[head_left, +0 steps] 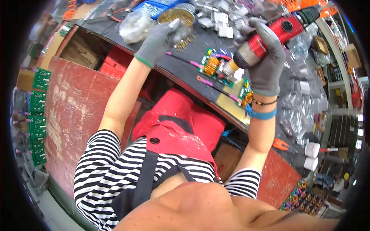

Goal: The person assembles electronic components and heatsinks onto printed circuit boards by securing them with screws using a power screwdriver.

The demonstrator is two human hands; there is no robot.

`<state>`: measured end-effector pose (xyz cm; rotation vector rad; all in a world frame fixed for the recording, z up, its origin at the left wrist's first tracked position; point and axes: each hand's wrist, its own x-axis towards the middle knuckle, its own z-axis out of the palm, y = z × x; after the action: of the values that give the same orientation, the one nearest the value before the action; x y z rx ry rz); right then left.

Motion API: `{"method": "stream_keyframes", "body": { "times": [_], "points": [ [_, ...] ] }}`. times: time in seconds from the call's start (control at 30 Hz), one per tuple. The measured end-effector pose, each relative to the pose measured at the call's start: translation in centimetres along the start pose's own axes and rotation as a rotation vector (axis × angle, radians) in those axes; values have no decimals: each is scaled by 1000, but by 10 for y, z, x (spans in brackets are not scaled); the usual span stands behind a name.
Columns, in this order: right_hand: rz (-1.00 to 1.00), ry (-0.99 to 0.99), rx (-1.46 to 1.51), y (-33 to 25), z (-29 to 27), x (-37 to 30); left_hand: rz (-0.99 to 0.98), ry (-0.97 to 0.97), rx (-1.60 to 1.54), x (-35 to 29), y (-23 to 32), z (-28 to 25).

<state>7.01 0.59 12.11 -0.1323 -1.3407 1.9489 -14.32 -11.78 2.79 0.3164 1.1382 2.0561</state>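
One red pwr driver [278,31], R hand [266,61], nr PCB [211,65]

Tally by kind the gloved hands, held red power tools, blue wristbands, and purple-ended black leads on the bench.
Gloved hands: 2
Red power tool: 1
Blue wristband: 1
Purple-ended black leads: 2
Total: 6

Left hand [160,40] near 11 o'clock, right hand [266,65] at 2: two hands, both gloved. Red power drill [284,30]: one, near 2. Bowl [192,18]: one, at 12. Brass-coloured screws [185,43]: too many to count. Coil-bearing circuit boards [211,66]: two, at 1 and 2. Purple-ended leads [219,89]: two, at 12 and 2. White tubs [311,149]: two, between 3 and 4. Blue wristband [263,114]: one, at 3.
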Motion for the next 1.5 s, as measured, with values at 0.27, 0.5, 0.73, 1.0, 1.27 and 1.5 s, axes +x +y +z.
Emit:
{"method": "stream_keyframes", "body": {
  "times": [0.27,0.5,0.73,1.0,1.27,1.5],
  "points": [
    [3,131,-124,7,-10,-39,-433,-453,28,-106,-115,-7],
    [-26,164,-238,29,0,-54,-442,-528,-37,-111,-141,-26],
    [-58,137,5,37,-3,-54,-394,-606,-137,-107,-134,-29],
    [-45,211,-149,39,3,-52,-336,-608,-13,-110,-129,-20],
    [-83,255,-196,37,0,-55,-375,-583,-8,-116,-134,-7],
    [-94,221,-126,36,-6,-57,-416,-642,72,-114,-130,-3]
  ]
}}
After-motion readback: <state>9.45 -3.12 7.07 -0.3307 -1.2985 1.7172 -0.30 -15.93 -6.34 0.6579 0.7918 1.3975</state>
